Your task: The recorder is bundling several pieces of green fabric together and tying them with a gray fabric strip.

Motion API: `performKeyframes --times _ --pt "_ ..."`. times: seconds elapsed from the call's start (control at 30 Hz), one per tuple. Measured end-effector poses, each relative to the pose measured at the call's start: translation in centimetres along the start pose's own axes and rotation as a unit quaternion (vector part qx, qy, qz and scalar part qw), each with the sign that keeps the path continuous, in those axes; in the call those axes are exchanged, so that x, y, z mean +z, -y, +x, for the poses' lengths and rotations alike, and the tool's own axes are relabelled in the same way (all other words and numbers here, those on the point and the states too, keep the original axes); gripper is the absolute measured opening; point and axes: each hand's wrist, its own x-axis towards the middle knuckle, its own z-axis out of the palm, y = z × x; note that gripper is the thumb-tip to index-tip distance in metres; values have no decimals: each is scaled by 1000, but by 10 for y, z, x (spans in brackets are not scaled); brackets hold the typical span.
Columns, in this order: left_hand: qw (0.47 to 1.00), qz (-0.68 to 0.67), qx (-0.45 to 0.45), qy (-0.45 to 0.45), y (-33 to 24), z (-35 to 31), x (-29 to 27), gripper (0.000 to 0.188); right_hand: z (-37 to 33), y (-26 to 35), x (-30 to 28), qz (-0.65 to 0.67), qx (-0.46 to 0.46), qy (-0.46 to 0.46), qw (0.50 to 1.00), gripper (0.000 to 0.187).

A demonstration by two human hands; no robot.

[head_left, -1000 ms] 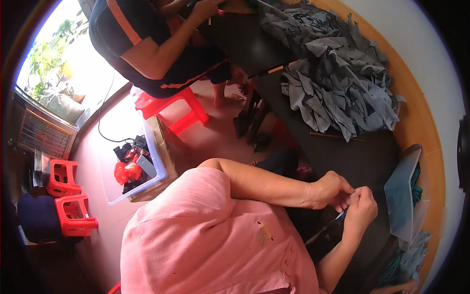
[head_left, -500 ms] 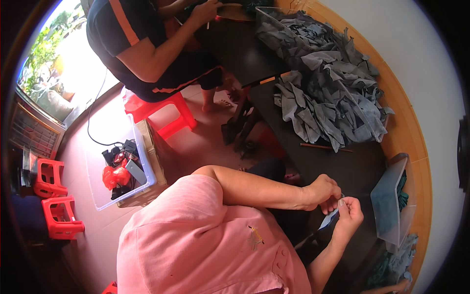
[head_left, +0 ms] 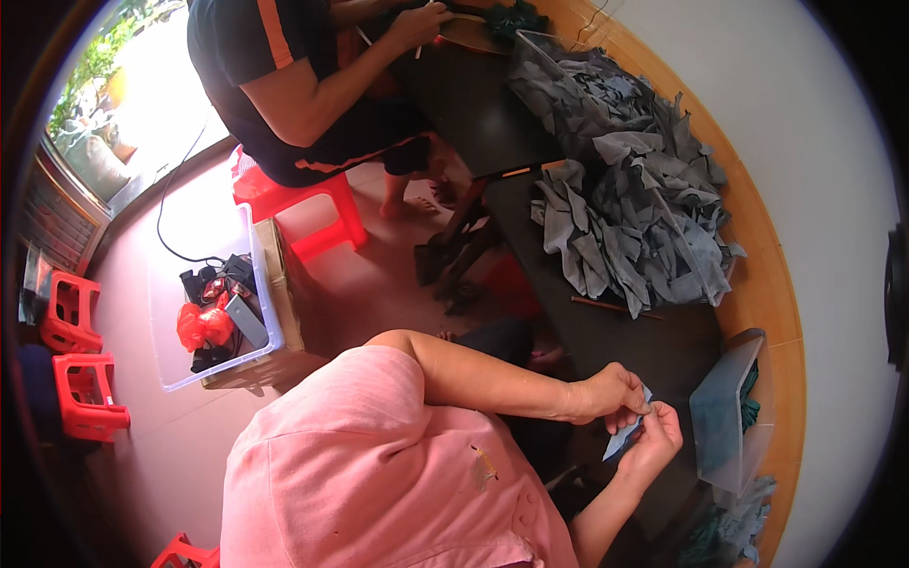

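My left hand (head_left: 612, 392) and my right hand (head_left: 653, 443) meet over the near part of a black table. Between them is a small light blue piece (head_left: 620, 440), thin and folded, like cloth or paper. The fingertips of both hands pinch it. One corner hangs below the fingers toward my body, and another bit shows above them. The fingers cover its middle, so I cannot see what is there.
Grey cloth pieces (head_left: 625, 180) heap over a clear bin on the black table (head_left: 606, 341). A stick (head_left: 615, 307) lies near them. A clear box (head_left: 729, 417) holds dark green material. Another person (head_left: 303, 104) sits on a red stool (head_left: 331, 213). A plastic tub (head_left: 270, 284) stands left.
The light blue piece now also shows above my fingertips, which have shifted along it. The whole view has turned slightly. A hand at the lower right edge is gone from view.
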Motion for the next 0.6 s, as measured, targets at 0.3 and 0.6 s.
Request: performKeyframes --times 0.3,0.6 --pt "997 -67 -11 -24 -14 -5 -10 22 -7 -1 16 -48 -29 6 998 4" --pt "996 -88 -1 -3 -9 -9 -17 9 -9 13 18 -118 -30 65 990 3"
